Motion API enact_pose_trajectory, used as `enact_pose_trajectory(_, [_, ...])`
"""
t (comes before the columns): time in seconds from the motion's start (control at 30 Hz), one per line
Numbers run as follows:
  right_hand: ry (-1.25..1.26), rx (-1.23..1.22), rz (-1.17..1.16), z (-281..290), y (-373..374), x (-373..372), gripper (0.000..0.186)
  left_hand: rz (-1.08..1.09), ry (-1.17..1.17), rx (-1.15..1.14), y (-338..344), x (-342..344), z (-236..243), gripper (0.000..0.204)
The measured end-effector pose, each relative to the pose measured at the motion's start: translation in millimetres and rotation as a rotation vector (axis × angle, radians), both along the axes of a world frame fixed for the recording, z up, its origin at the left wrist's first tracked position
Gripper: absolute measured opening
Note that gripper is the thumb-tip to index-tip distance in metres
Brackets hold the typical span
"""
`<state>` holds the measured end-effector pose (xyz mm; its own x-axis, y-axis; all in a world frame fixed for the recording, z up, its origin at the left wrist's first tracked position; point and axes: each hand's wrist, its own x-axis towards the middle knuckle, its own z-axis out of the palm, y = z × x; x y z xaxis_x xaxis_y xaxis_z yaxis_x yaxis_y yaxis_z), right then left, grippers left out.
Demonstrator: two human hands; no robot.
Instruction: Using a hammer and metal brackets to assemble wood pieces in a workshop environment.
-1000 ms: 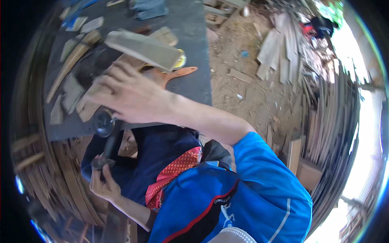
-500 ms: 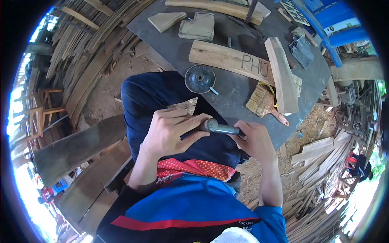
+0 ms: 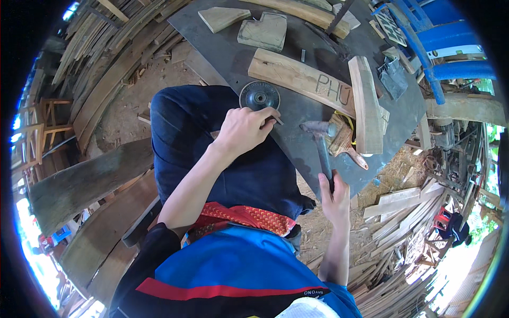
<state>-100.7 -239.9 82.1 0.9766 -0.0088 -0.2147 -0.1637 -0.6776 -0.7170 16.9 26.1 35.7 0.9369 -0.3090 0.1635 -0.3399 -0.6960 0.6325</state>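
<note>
My right hand (image 3: 335,200) is wrapped round the lower handle of a hammer (image 3: 324,153). The hammer's head points away from me, above the table's near edge and just left of a wide wooden-handled brush (image 3: 340,132). My left hand (image 3: 245,130) reaches to the near edge of a dark round metal disc (image 3: 259,95) with a hole in its middle. Its fingertips are pinched on a small metal bar (image 3: 280,121), most of which they hide. Beyond the hands lies a long wooden block (image 3: 289,74) with burnt-looking letters, and a second wooden block (image 3: 367,114) rests across its right end.
The grey tabletop (image 3: 217,50) also carries cut wood pieces (image 3: 263,31), a small metal piece (image 3: 303,55) and a crumpled grey cloth-like item (image 3: 393,79). Blue metal framework (image 3: 432,79) stands at the far right. Stacked planks (image 3: 90,183) lie left, wood offcuts (image 3: 405,212) right.
My hands have moved apart. The left went forward from the hammer to the small bar at the disc; the right now holds the hammer by its handle, head swung forward over the table.
</note>
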Motion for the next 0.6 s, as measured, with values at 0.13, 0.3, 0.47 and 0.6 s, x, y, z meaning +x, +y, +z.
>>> enact_pose_trajectory(0.13, [-0.033,-0.015,0.026,-6.9,2.8,-0.8,0.032,-0.030,0.003,0.034,-12.6,-5.6,-14.1,0.014])
enact_pose_trajectory(0.3, [0.068,0.004,-0.050,1.7,15.6,-3.5,0.034,-0.001,0.101,-0.051,-17.3,-12.8,-2.0,0.015])
enact_pose_trajectory(0.47, [0.060,0.015,-0.066,-2.0,20.3,-10.4,0.034,0.066,0.065,-0.079,-6.7,-19.2,-12.2,0.015])
enact_pose_trajectory(0.6, [0.039,0.002,-0.042,-4.5,25.4,-11.1,0.032,0.083,0.069,-0.138,-6.2,-22.3,-18.2,0.015])
